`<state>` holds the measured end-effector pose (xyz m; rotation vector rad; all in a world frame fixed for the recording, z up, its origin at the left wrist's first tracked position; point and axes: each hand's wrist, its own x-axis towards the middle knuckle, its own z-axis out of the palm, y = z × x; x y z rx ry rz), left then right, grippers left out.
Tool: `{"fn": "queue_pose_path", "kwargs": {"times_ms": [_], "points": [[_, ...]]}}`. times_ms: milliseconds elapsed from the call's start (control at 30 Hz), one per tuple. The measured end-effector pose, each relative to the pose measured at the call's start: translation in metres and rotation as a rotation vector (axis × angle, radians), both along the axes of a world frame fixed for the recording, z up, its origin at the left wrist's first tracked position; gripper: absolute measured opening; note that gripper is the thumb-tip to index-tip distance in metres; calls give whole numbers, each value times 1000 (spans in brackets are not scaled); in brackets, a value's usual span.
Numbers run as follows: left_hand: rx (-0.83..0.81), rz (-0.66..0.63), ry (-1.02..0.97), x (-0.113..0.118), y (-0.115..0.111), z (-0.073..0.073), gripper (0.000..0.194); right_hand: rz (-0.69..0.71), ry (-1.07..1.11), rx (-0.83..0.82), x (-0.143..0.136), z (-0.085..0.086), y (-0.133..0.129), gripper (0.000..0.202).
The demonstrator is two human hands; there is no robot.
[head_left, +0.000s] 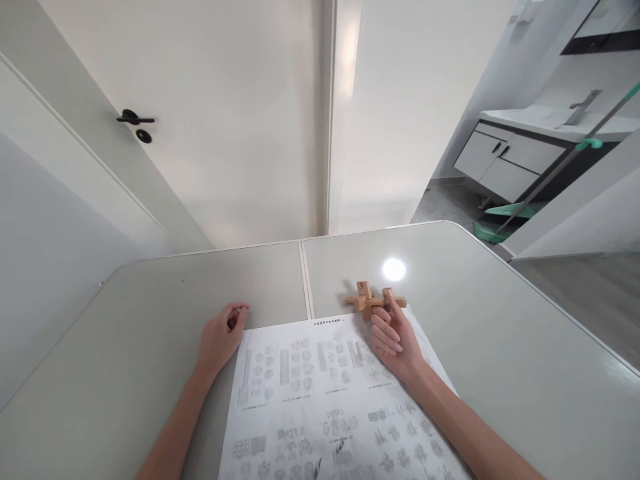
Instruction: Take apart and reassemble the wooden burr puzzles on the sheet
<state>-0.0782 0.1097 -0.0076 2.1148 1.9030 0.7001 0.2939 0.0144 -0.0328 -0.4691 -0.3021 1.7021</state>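
Note:
A wooden interlocking block puzzle (367, 303) is near the table's middle, at the top right edge of a printed sheet. Its pieces cross each other, and one upright block bears a dark mark. My right hand (397, 340) pinches the puzzle's right end between thumb and forefinger, the other fingers curled below. On the left, my left hand (223, 337) rests on the tabletop beside the sheet's upper left corner, its fingers curled in and nothing seen in them. The printed sheet (310, 413) shows rows of small grey assembly drawings and lies partly under my right forearm.
The pale table (115, 347) has a seam down its middle and a bright light reflection at the back. Beyond it stand a white door with a black handle (135, 119), a sink cabinet (510, 157) and a green dustpan (487, 232) at the right.

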Motion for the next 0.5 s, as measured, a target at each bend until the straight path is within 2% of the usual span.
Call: {"fn": "queue_pose_path", "kwargs": {"times_ms": [300,500], "points": [[-9,0,-3,0,-2,-1,39,-70,34,-35,4,-9,-1,51],[-11,-3,-8,0,-1,-1,39,-49,46,14,6,-8,-1,50]]}}
